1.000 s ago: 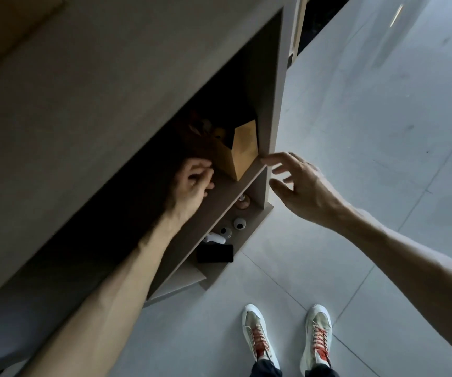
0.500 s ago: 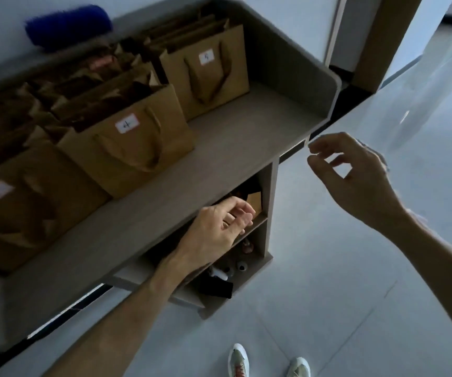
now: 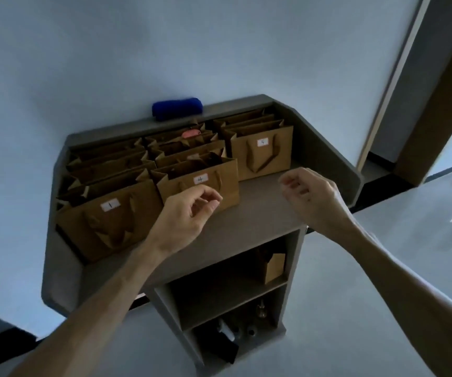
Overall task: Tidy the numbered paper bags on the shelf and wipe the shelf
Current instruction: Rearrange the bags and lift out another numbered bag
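Several brown paper bags stand in three rows on the grey shelf top. The front bags carry white labels: bag 1 at the left, bag 4 in the middle, bag 5 at the back right. A blue cloth lies on the back ledge against the wall. My left hand hovers just in front of bag 4, fingers loosely curled, holding nothing. My right hand hangs over the bare right part of the shelf top, fingers loosely curled and empty.
Below the top, an open cubby holds one more brown paper bag at its right side. The lowest compartment holds small bottles and a black object. A raised rim bounds the shelf top. A door frame stands right.
My view has lifted from the lower cubby to the shelf top. My left hand came out of the cubby and rose to bag 4. My right hand moved in over the shelf top.
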`<state>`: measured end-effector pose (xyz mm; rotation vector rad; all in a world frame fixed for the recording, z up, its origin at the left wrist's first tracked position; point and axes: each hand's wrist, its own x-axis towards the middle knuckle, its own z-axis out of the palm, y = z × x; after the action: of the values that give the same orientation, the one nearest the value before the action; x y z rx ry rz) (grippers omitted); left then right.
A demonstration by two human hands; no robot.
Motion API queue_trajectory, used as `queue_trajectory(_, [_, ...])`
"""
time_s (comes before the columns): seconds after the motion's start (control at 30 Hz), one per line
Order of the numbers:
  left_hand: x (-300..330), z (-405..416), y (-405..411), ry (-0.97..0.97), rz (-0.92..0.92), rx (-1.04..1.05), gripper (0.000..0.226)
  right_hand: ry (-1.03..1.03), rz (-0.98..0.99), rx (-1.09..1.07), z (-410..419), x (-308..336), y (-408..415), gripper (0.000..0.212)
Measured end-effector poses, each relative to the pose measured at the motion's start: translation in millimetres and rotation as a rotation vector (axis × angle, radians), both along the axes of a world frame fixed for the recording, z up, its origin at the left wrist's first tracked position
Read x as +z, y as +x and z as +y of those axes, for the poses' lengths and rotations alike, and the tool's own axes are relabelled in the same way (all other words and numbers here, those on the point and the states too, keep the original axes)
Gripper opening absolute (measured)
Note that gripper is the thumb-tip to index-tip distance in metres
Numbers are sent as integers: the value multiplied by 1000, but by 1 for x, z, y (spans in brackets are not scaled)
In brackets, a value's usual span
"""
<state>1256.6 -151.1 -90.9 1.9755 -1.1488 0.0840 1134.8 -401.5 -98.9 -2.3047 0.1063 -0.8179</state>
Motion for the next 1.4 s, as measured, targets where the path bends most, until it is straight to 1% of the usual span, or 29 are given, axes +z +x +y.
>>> queue_trajectory(0.17, [27, 21, 48, -30, -151, 141, 13, -41, -13, 65, 9, 27, 45, 11])
queue_trajectory(0.23, [33, 22, 65, -45, -178, 187, 13, -78, -8, 86, 7, 33, 62, 11])
queue_trajectory(0.4, [40, 12, 94, -78, -155, 210, 13, -109, -8, 90, -1, 38, 99, 12])
queue_trajectory(0.6, [45, -17, 116, -78, -95, 149, 13, -102, -10, 90, -25, 35, 124, 12])
queue_trajectory(0.87, [53, -83, 141, -61, -67, 126, 11, -140, 93, 2, -111, 47, 168, 15])
queue_trajectory(0.97, [53, -113, 151, -53, -63, 170, 11, -225, 140, 9, -142, 51, 191, 11])
queue_trajectory(1.07, [53, -141, 163, -19, -60, 217, 13, -346, 203, 79, -165, 47, 212, 8])
queue_trajectory(1.23, [47, -178, 185, 46, -83, 309, 12, -495, 358, 228, -185, 35, 237, 17])
queue_trajectory(1.3, [42, -187, 196, 102, -72, 330, 15, -585, 384, 243, -187, 29, 243, 19])
queue_trajectory(1.4, [33, -197, 210, 255, -66, 314, 26, -611, 382, 231, -187, 25, 248, 21])
